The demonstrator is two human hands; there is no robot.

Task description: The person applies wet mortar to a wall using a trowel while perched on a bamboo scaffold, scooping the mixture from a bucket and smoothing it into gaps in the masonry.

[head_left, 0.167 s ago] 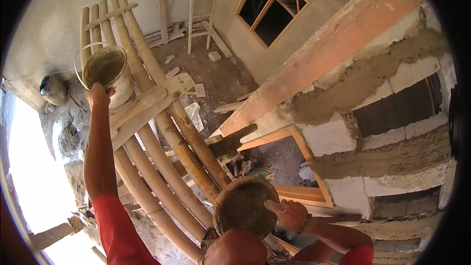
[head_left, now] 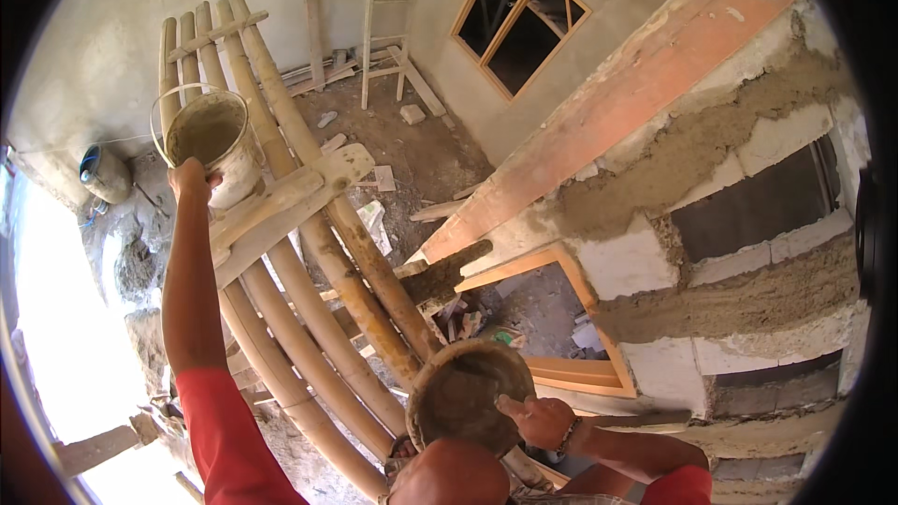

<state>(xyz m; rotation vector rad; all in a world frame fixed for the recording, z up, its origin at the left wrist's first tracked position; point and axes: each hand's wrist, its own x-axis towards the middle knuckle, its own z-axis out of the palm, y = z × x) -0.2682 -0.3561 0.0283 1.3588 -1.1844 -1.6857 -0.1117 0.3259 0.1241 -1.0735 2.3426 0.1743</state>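
My left hand point(head_left: 194, 181) is closed on the near rim of a mortar-stained pale bucket point(head_left: 245, 168) with a wire handle. That bucket is at the far left, over bamboo poles and beside a wooden crosspiece point(head_left: 271, 210). At the lower middle, close to me, is a second mortar-smeared bucket point(head_left: 426, 376), its mouth facing up and its inside grey. My right hand point(head_left: 545, 423), with a bracelet at the wrist, grips its right rim, thumb over the edge. Much of this bucket's outside is hidden.
Long bamboo poles point(head_left: 309, 411) form a scaffold platform with gaps. To the right rises a block wall with rough mortar bands point(head_left: 730, 304) and openings. An orange window frame point(head_left: 585, 379) stands beside the poles. Rubble and boards point(head_left: 412, 114) lie on the floor below.
The view has shifted slightly. My right hand sits a little lower on the near bucket's rim. My left hand still holds the far bucket.
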